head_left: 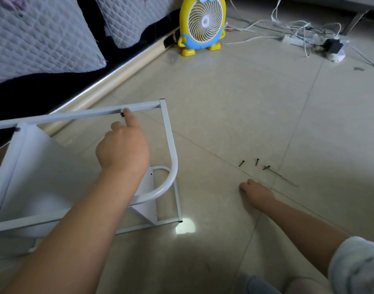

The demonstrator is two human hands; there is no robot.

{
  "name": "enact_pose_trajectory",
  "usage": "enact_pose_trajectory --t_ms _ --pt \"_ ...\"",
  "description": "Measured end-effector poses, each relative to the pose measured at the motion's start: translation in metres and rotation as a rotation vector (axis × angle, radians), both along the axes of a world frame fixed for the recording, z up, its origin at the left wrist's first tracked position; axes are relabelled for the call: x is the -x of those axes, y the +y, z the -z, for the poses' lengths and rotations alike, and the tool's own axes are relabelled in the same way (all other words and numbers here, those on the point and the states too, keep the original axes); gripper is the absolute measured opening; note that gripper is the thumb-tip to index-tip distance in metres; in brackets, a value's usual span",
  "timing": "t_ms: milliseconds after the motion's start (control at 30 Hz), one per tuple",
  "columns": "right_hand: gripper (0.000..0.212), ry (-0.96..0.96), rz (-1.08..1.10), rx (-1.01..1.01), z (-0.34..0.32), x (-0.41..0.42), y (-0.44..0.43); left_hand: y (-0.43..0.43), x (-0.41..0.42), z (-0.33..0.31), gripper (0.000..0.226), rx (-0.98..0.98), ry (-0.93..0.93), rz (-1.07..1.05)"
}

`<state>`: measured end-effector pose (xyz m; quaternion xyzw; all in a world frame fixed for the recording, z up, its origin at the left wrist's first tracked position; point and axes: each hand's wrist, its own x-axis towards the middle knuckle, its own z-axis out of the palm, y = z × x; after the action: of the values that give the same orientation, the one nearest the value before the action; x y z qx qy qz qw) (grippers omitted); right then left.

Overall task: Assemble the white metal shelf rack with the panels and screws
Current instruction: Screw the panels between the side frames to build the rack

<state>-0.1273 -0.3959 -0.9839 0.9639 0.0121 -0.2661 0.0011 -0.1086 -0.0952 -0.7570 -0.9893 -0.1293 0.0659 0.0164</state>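
Right hand (pixel 257 193) low on the floor (pixel 234 98), knuckles up, fingers curled under onto the tile; can't tell if anything inside. Pale sleeve (pixel 355 266) bunched at the elbow, bottom right corner. Just beyond the fingers, apart from them: three loose screws (pixel 257 161), dark, in a rough row by a tile joint, w/ a thin metal tool (pixel 284 177) lying just right of the last one. Left hand (pixel 122 145) raised over the white rack (pixel 170 143), index tip & thumb pinching a dark screw (pixel 122 114) at the underside of the top bar, other fingers folded in. Rack on its side on the floor, left of centre: square-tube frame w/ one rounded corner, flat white panel (pixel 40 170) btwn the rails on the left, 2nd screw (pixel 17 129) at that panel's top corner. Behind the rack, beige rail (pixel 109 81) under quilted cushions (pixel 40 35). Farther back, yellow & blue cartoon fan (pixel 203 24) upright on the floor; right of it, power strip (pixel 292 39) in a tangle of white cables (pixel 304 28), black adapter (pixel 333 46) at the far end
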Motion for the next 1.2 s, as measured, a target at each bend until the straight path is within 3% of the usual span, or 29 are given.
enact_pose_trajectory --t_ms 200,367,500,667,767,900,1200 --pt "0.030 -0.005 -0.083 0.061 -0.007 -0.014 -0.001 -0.004 0.000 0.001 0.071 -0.138 0.059 0.043" --pt "0.032 -0.192 0.260 0.104 -0.022 -0.041 -0.044 -0.005 -0.001 0.001 0.071 -0.178 0.080 0.042" --pt "0.032 -0.098 0.435 0.153 -0.014 -0.027 -0.057 -0.004 0.000 0.001 0.069 -0.177 0.072 0.052" --pt "0.025 -0.052 0.378 0.179 -0.012 -0.007 -0.057 -0.005 0.001 0.000 0.070 -0.186 0.063 0.045" --pt "0.022 -0.096 0.362 0.118 -0.020 -0.014 -0.055 -0.005 0.000 0.000 0.071 -0.192 0.083 0.050" --pt "0.026 -0.236 0.473 -0.132 -0.042 -0.045 -0.038 -0.004 0.000 0.002 0.071 -0.164 0.066 0.053" --pt "0.028 -0.434 0.047 -0.392 -0.130 -0.108 0.083 -0.003 0.000 -0.003 0.068 -0.015 0.014 0.021"
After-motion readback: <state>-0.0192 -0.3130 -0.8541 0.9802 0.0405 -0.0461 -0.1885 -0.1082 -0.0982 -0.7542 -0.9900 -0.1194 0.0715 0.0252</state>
